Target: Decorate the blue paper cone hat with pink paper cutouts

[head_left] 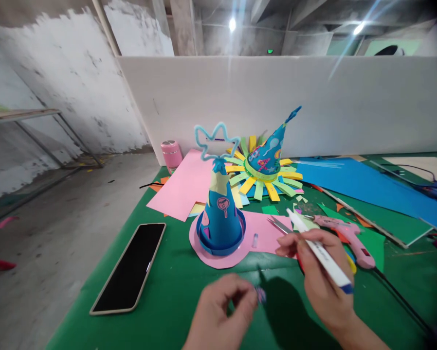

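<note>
My left hand (226, 306) is closed in a pinch at the near side of the table, holding a small purple and pink piece (261, 295) by its edge; its exact kind is too small to make out. In my right hand (324, 277) is a white marker (324, 257) with a dark blue end, its other end pointing up and away. Beyond my hands stands a blue cone hat (224, 223) on a round pink brim (222, 261), topped by a light blue pipe-cleaner star (218, 131). Scissors (280, 225) lie partly hidden behind my right hand.
A phone (131, 267) lies at the left. Behind is a second blue cone hat (267, 155) with yellow and green paper strips. A pink glue gun (350, 236) with its cord lies right. Blue sheets (368, 184), pink paper (184, 187) and a pink canister (171, 154) are farther back.
</note>
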Tool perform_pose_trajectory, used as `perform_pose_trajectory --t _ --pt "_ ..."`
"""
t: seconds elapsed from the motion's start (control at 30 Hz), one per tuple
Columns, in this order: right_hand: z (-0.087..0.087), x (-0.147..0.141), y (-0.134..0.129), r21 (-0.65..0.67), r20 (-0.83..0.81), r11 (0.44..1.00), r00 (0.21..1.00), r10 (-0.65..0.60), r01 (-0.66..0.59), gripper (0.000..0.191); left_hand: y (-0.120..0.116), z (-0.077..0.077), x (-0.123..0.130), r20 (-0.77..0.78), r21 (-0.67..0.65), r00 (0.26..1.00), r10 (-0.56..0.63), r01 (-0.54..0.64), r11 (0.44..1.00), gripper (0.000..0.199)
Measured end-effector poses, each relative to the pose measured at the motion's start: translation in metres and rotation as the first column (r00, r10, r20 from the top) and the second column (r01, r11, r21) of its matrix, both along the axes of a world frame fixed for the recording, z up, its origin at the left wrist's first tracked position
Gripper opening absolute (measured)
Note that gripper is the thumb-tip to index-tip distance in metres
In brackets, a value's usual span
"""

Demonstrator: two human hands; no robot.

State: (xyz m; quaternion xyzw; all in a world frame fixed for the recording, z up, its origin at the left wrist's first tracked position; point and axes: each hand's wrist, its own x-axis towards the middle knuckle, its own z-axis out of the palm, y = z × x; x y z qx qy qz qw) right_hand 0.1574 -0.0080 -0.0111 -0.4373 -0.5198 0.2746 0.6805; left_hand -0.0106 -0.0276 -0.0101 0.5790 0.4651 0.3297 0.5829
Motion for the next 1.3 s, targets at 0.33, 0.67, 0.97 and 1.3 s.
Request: perform_pose_trajectory --t 0.33,0.67,0.97,1.3 --pt "-0.011 -0.027 0.017 -0.164 0.198 0.968 0.955 0.222 -0.191 0.020 0.042 -0.001 0.007 0.134 -0.071 0.931 0.340 -0.334 0.940 0.022" --pt "-0.014 -0.031 0.014 -0.180 0.191 0.964 0.954 0.231 -0.197 0.018 0.039 -0.005 0.003 0.164 -0.101 0.916 0.365 -0.352 0.930 0.012" --pt "-0.017 -0.031 0.012 -0.172 0.210 0.962 0.946 0.246 -0.212 0.020 0.038 -0.007 0.001 0.143 -0.027 0.934 0.328 -0.328 0.944 0.011" --pt "-0.015 -0.006 0.016 -0.229 0.553 0.965 0.799 0.236 -0.126 0.023 0.037 -0.016 0.000 0.062 0.107 0.958 0.281 -0.286 0.952 0.010"
